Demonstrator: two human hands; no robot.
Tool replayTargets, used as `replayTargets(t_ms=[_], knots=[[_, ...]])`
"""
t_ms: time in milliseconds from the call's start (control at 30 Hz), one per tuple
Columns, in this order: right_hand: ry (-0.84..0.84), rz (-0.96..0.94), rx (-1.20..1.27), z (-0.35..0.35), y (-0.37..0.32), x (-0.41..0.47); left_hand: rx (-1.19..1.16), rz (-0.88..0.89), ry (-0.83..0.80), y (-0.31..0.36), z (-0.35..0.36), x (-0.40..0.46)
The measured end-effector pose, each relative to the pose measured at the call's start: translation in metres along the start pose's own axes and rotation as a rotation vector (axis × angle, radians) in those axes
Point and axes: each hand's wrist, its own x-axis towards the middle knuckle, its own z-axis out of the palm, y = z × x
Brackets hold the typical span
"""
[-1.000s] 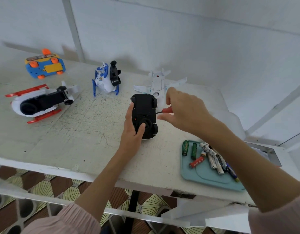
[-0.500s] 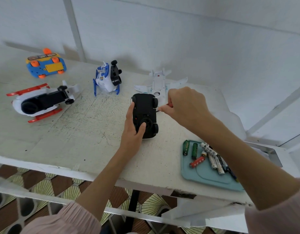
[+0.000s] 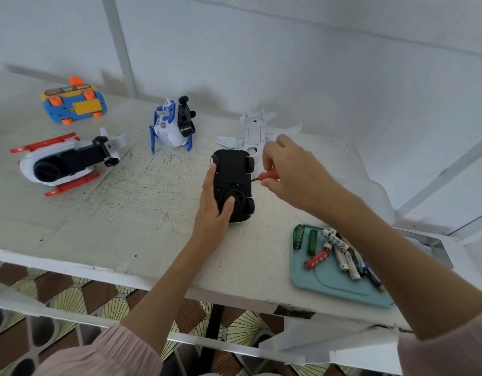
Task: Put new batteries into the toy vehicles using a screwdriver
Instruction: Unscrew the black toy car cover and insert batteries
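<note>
A black toy car (image 3: 232,172) lies upside down in the middle of the white table (image 3: 126,213), wheels up. My left hand (image 3: 213,210) grips its left side, thumb pressed on the round part of the underside. My right hand (image 3: 288,169) pinches a small red-handled screwdriver (image 3: 267,175), whose thin shaft points left at the car's underside. At the right, a teal tray (image 3: 334,283) holds several loose batteries (image 3: 340,253), green, red and white.
A white toy plane (image 3: 254,131) lies belly up just behind the car. A blue-and-white toy (image 3: 170,127), a white helicopter with red skids (image 3: 63,161) and a blue-and-orange car (image 3: 74,103) lie to the left. A wall stands close behind; the table's front edge is near my arms.
My right hand has turned on the screwdriver: the red handle was hidden behind the fingers half a second ago and shows again now. The left hand and car have stayed put.
</note>
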Motion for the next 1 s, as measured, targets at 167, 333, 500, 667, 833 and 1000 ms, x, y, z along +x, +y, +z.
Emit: replayTargets(t_ms=[167, 333, 500, 667, 833, 1000], knots=[[0.062, 0.012, -0.020, 0.003, -0.001, 0.002, -0.018, -0.017, 0.011, 0.000, 0.000, 0.000], [0.069, 0.031, 0.053, 0.004, 0.004, 0.002, -0.034, -0.030, 0.011, 0.000, 0.000, 0.001], [0.095, 0.062, 0.099, 0.009, 0.007, 0.003, -0.039, -0.025, 0.012, 0.001, 0.000, 0.000], [0.063, 0.112, 0.112, 0.010, 0.007, 0.004, -0.044, -0.019, 0.015, 0.002, 0.000, 0.000], [-0.026, 0.212, 0.118, 0.014, 0.013, 0.005, -0.044, -0.014, 0.018, 0.001, -0.001, 0.001], [-0.158, 0.232, 0.189, 0.013, 0.023, -0.001, -0.042, -0.012, 0.010, 0.001, -0.001, 0.000]])
